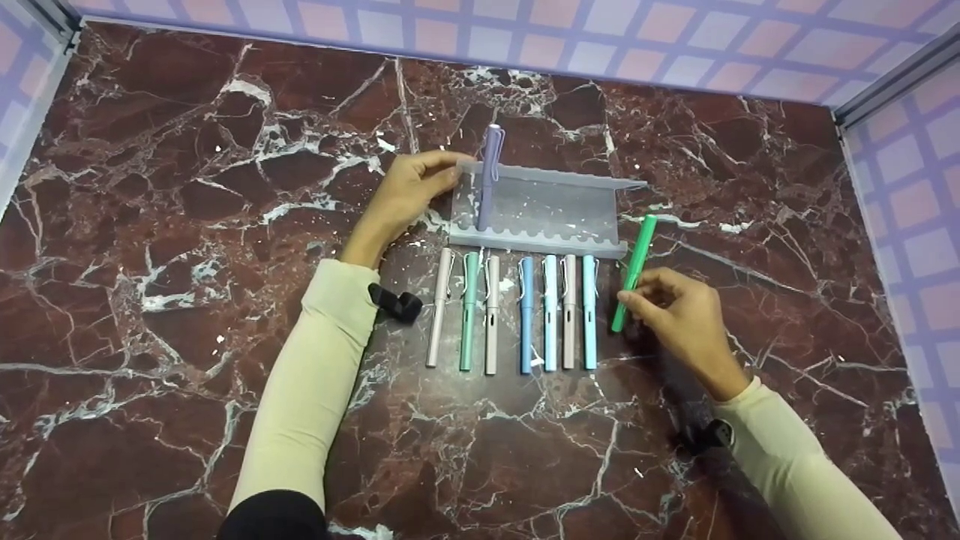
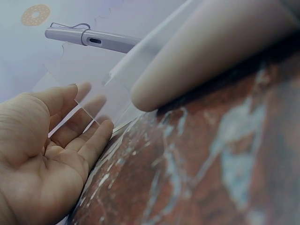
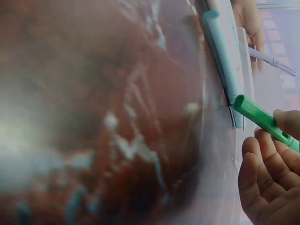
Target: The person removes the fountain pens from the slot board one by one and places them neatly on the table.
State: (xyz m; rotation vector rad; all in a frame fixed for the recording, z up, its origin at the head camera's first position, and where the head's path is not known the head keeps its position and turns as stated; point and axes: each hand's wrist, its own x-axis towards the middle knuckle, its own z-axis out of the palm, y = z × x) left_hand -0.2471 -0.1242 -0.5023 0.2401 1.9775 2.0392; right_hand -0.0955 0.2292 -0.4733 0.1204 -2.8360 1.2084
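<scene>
My left hand (image 1: pixel 416 184) grips the left end of a clear plastic pen holder (image 1: pixel 555 206) with scalloped edges. In the left wrist view some fingers (image 2: pixel 96 101) show through the clear wall, the thumb at its edge. A purple pen (image 1: pixel 489 176) leans in notches near the holder's left end, clip end up. To the right of the holder, my right hand (image 1: pixel 679 311) pinches a bright green pen (image 1: pixel 637 262) between thumb and fingers, tilted over the table. The right wrist view shows the green pen's open-looking round end (image 3: pixel 241 102) pointing away from the hand.
Several pens lie in a row in front of the holder: pale pink (image 1: pixel 440 315), green (image 1: pixel 469 315), beige (image 1: pixel 492 319), blue (image 1: pixel 526 319), light blue (image 1: pixel 550 319), brown (image 1: pixel 569 319) and turquoise (image 1: pixel 590 319). They rest on a dark red marbled table (image 1: pixel 187 315) with checkered walls (image 1: pixel 510 30) around it.
</scene>
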